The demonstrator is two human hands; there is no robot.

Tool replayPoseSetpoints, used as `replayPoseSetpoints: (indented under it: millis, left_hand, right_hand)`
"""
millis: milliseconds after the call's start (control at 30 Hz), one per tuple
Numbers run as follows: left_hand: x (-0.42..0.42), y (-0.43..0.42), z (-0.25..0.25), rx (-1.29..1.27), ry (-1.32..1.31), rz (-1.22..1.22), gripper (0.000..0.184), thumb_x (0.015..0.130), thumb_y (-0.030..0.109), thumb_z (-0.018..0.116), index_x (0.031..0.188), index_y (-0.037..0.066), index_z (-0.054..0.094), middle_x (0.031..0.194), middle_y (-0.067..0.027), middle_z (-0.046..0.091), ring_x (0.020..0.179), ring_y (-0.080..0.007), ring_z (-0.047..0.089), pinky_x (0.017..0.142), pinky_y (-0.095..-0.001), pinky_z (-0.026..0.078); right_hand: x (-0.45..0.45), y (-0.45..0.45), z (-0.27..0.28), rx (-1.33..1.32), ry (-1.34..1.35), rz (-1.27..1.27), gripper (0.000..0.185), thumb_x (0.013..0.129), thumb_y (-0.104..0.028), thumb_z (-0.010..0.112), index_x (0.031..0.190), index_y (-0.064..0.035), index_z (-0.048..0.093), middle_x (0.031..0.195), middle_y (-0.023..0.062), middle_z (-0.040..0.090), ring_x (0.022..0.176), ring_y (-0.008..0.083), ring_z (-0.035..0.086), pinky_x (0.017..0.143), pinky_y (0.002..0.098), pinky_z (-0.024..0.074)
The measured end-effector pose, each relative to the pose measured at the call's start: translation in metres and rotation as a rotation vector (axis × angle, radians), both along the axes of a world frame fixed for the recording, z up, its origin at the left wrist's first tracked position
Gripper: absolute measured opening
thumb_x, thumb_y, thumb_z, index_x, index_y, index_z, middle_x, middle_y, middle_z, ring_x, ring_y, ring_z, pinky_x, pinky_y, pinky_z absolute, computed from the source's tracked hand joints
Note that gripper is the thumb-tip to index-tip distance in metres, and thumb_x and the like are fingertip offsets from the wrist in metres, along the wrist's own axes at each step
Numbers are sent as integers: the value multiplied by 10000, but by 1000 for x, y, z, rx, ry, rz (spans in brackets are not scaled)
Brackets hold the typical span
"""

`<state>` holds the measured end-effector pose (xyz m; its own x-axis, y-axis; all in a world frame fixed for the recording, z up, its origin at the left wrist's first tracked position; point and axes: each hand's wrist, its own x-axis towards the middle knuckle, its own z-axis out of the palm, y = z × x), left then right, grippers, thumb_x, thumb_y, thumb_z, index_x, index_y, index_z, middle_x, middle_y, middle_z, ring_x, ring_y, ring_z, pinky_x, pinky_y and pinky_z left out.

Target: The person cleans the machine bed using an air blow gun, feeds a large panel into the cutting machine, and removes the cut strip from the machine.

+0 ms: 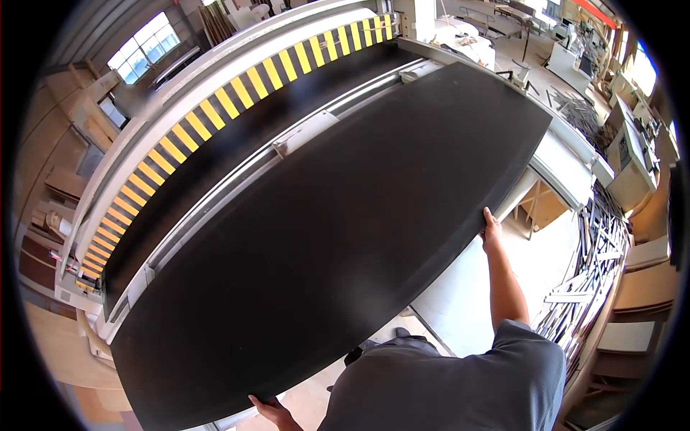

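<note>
A large dark panel lies in front of me, stretching across most of the head view beside a long machine. My right hand grips its near edge toward the right end, thumb on top and fingers hidden underneath. At the lower left, my left hand holds the same near edge, with the thumb showing over the top and the other fingers mostly out of sight. Along the panel's far side runs a metal rail with a light metal block on it.
A machine beam with yellow and black stripes spans the far side. White machine tables stand at the right under the panel. Loose thin strips are heaped beyond them. Stacked boards line the far right. A window is at upper left.
</note>
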<state>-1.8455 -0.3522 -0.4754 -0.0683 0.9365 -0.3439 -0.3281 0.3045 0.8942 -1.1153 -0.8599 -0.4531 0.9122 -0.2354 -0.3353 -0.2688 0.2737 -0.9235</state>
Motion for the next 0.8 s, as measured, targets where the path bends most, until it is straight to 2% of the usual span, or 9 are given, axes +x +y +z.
replayPoseSetpoints:
  millis: [33, 133, 333, 367, 433, 500, 600, 633, 800]
  left_hand:
    - [-4, -7, -3, -3, 14, -15, 735, 1106, 523, 600, 1589, -19, 488, 1518, -156, 628, 1357, -287, 625, 1142, -389, 506]
    - [-11, -29, -8, 11, 22, 15, 610, 1059, 591, 645, 1401, 86, 665, 1227, -56, 738, 1013, -189, 666, 882, -295, 504]
    - [-37, -44, 13, -279, 398, -63, 529, 1029, 627, 677, 1198, 126, 701, 915, 23, 568, 787, -112, 481, 673, -319, 366]
    - [-18, -51, 30, -302, 574, 97, 602, 952, 677, 743, 1244, 154, 683, 1122, -8, 663, 910, -162, 546, 759, -315, 402]
    - [-40, -34, 27, -173, 802, 139, 678, 958, 523, 771, 1437, 77, 595, 1411, -143, 617, 1249, -303, 560, 1002, -431, 455]
    - [-67, -13, 12, 45, 1182, 207, 716, 993, 310, 770, 1575, 4, 487, 1590, -274, 522, 1492, -438, 482, 1229, -532, 403]
    - [-38, -16, 50, 734, 1599, -62, 608, 1031, 214, 715, 1562, 1, 509, 1608, -285, 500, 1467, -472, 493, 1211, -556, 419]
    - [-19, -17, 65, 730, 1564, -201, 586, 1036, 209, 702, 1553, 0, 524, 1624, -271, 490, 1475, -470, 482, 1217, -552, 412]
    - [26, 11, 66, 849, 1523, -528, 478, 1062, 186, 642, 1497, -7, 594, 1628, -250, 500, 1490, -455, 466, 1221, -550, 400]
  right_hand:
    - [-5, -10, 0, 14, -58, 57, 370, 1025, -519, 735, 884, -181, 689, 624, -85, 486, 529, 63, 410, 509, 268, 290]
    - [-6, -48, -25, 28, -19, 141, 563, 1025, -513, 743, 1286, -15, 729, 1096, 57, 787, 864, 147, 703, 766, 293, 550]
    - [-17, -68, -29, 0, 52, 89, 608, 999, -477, 793, 1368, -9, 679, 1173, 95, 772, 1016, 202, 731, 909, 339, 578]
    - [-17, -67, -31, -100, -37, 55, 644, 988, -454, 811, 1408, 3, 640, 1245, 121, 741, 1084, 231, 715, 963, 367, 563]
    - [-15, -67, -29, -309, -212, -26, 736, 966, -408, 848, 1487, 27, 562, 1389, 173, 678, 1222, 288, 684, 1071, 423, 533]
    - [-32, -50, 23, -1003, -326, -192, 814, 905, -270, 892, 1549, 15, 484, 1616, 272, 455, 1489, 427, 472, 1229, 511, 412]
    - [-51, -18, 98, -1487, -532, 174, 751, 866, -142, 878, 1526, -45, 535, 1651, 248, 435, 1537, 464, 409, 1261, 536, 382]
    - [-46, -13, 85, -1397, -651, 359, 709, 868, -97, 857, 1514, -60, 565, 1662, 212, 443, 1549, 433, 410, 1280, 533, 356]
    - [-73, 62, 75, -1470, -682, 768, 625, 1050, -372, 653, 1589, -80, 529, 1716, 174, 410, 1630, 349, 311, 1343, 518, 215]
